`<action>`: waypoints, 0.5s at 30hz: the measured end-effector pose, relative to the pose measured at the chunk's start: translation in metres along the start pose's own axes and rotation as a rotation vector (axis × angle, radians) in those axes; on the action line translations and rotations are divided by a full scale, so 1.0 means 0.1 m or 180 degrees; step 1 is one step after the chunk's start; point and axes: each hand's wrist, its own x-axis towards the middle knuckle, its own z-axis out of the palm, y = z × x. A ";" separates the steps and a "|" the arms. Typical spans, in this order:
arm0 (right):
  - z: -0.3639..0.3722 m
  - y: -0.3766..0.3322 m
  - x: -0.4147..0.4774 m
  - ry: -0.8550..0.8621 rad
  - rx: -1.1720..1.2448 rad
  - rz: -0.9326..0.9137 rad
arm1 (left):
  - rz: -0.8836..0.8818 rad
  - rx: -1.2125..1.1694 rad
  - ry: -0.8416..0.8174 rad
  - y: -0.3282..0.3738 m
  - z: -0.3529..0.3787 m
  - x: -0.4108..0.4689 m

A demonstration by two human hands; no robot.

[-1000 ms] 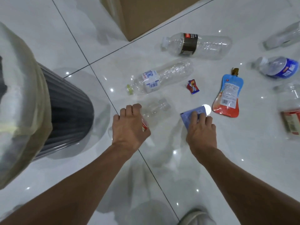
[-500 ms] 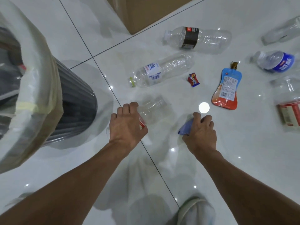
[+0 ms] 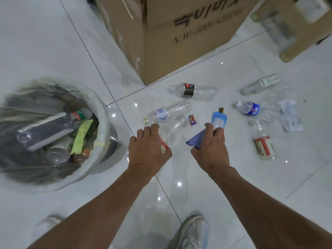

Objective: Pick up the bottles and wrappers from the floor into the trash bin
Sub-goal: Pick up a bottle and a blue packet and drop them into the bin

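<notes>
clear bottle in left hand; blue wrapper in right hand.

Trash bin at left, bottles and wrappers piled inside. Cardboard box at centre back. Left hand and right hand side by side, right of the bin. The first grips the held bottle, the second the held wrapper.

Just beyond the hands – lying bottle, candy wrapper to its right, pouch behind the right hand. Far bottle before the box.

At right, back to front – back-right bottle, mid-right bottle, near-right bottle.
</notes>
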 end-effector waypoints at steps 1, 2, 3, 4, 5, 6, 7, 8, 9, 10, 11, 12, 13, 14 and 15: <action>-0.14 -0.09 -0.06 0.0005 -0.0034 -0.0037 | 0.0028 -0.0002 0.0043 0.03 -0.16 -0.03; -0.27 -0.18 -0.12 0.0007 -0.0066 -0.0066 | 0.0056 0.0006 0.0095 0.05 -0.32 -0.06; -0.39 -0.26 -0.17 0.0004 -0.0083 -0.0089 | 0.0077 0.0019 0.0146 0.05 -0.48 -0.07; -0.50 -0.36 -0.23 0.0003 -0.0082 -0.0113 | 0.0090 0.0040 0.0197 0.04 -0.63 -0.08; -0.60 -0.47 -0.27 0.0019 -0.0072 -0.0155 | 0.0104 0.0076 0.0254 0.01 -0.79 -0.09; -0.69 -0.59 -0.31 0.0050 -0.0062 -0.0209 | 0.0120 0.0135 0.0313 -0.04 -0.94 -0.08; -0.76 -0.72 -0.34 0.0078 -0.0056 -0.0248 | 0.0129 0.0208 0.0356 -0.09 -1.09 -0.08; -0.83 -0.85 -0.37 0.0112 -0.0065 -0.0272 | 0.0126 0.0275 0.0389 -0.17 -1.22 -0.07; -0.88 -0.99 -0.38 0.0156 -0.0097 -0.0313 | 0.0108 0.0324 0.0430 -0.27 -1.35 -0.05; -0.91 -1.14 -0.39 0.0181 -0.0132 -0.0353 | 0.0083 0.0350 0.0465 -0.38 -1.48 -0.04; -0.92 -1.29 -0.40 0.0180 -0.0128 -0.0376 | 0.0062 0.0363 0.0498 -0.50 -1.59 -0.03; -0.93 -1.45 -0.40 0.0156 -0.0073 -0.0403 | 0.0043 0.0378 0.0551 -0.64 -1.69 -0.01; -0.92 -1.60 -0.41 0.0111 -0.0004 -0.0434 | 0.0021 0.0407 0.0597 -0.80 -1.78 -0.01; -0.89 -1.76 -0.41 0.0081 0.0051 -0.0469 | 0.0006 0.0455 0.0613 -0.96 -1.86 0.00; -0.86 -1.91 -0.42 0.0067 0.0091 -0.0518 | -0.0014 0.0512 0.0583 -1.12 -1.93 0.00</action>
